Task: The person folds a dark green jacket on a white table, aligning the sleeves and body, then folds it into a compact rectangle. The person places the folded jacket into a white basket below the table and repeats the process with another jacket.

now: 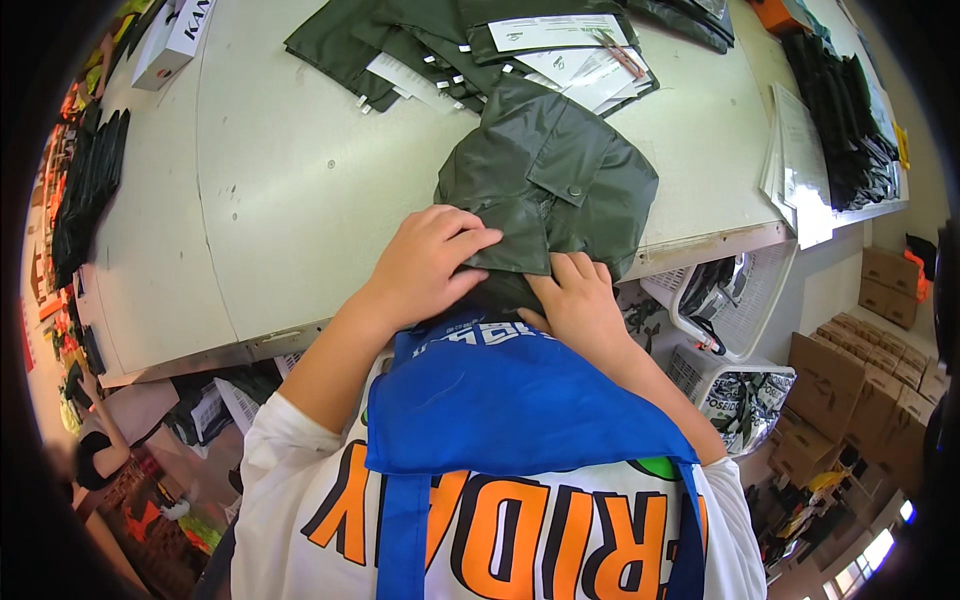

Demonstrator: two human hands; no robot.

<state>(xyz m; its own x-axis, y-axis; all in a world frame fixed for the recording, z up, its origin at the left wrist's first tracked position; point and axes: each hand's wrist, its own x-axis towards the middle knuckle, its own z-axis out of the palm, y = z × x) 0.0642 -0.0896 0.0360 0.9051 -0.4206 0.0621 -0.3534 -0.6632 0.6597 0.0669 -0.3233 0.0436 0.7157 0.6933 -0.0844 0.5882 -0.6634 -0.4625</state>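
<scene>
A dark green rain jacket [590, 165], bunched up, lies at the near edge of the table in front of me. A flap with a round snap shows on its upper right. My left hand [432, 258] is closed on the jacket's near left edge, thumb and fingers pinching the cloth. Beside it, my right hand [582, 308] grips the near edge, with some fingertips hidden in the fabric. Part of the jacket hangs over the table edge against my blue apron [520, 400].
Folded dark green garments [400, 45] with printed sheets lie at the far side, small scissors [622, 55] on top. Black packs [840, 120] and clear sleeves [800, 165] sit at the right. White baskets [735, 300] stand below the table [290, 200]; cartons [835, 390] are stacked beyond. A person's arm [105, 430] shows at left.
</scene>
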